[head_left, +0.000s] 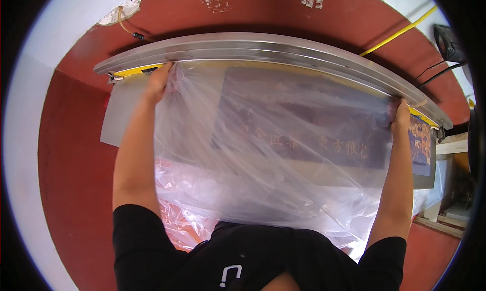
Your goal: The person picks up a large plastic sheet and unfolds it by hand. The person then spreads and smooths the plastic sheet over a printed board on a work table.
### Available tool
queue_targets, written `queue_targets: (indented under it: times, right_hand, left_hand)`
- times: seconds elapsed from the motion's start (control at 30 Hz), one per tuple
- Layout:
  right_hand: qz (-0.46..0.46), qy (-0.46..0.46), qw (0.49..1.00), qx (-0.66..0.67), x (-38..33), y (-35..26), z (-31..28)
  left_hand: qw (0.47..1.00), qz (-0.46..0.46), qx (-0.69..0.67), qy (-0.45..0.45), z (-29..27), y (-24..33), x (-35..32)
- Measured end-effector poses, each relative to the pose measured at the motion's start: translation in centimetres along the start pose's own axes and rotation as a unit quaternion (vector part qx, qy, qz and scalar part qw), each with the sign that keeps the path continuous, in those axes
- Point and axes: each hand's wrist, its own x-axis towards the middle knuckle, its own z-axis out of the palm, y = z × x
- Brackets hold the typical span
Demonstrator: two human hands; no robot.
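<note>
A large clear plastic bag (253,154) hangs over a flat rectangular panel (298,119) with a dark printed face. Along the panel's far edge runs a long silver metal rail (263,45). My left hand (158,81) grips the bag's edge near the rail's left end, by a yellow strip (134,70). At the rail's right end my right hand (401,114) pinches the other side of the bag's opening. Both arms are stretched forward, with the film bunched between them down toward my body.
The floor (76,154) below is dark red, with a pale wall (30,114) curving at the left. A yellow cable (400,33) and black cords (440,71) lie at the upper right. Wooden pieces (450,144) stand at the right edge.
</note>
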Motion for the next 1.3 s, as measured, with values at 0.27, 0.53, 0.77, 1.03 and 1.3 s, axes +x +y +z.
queue_targets:
  times: [0.27,0.53,0.77,1.03,1.3]
  right_hand:
    - [-0.061,-0.175,0.982,0.023,0.4,-0.7,-2.3]
    - [-0.441,0.021,0.794,-0.418,-2.8,-4.5,-5.3]
    - [-0.502,-0.619,0.53,-0.29,-33.4,4.6,2.9]
    - [-0.168,-0.547,0.786,-0.234,-12.8,-0.2,-20.6]
    - [-0.72,-0.01,0.654,-0.231,-19.3,-6.2,-13.5]
  left_hand:
    - [0.954,-0.144,0.202,-0.167,-6.8,2.5,-7.0]
    - [0.941,-0.088,0.283,-0.161,-13.9,1.5,-10.9]
    - [0.904,0.133,0.406,0.006,-11.7,3.4,-9.8]
    - [0.875,0.242,0.408,0.095,-5.2,13.1,-15.3]
    - [0.969,0.221,0.007,-0.112,16.9,17.6,-22.3]
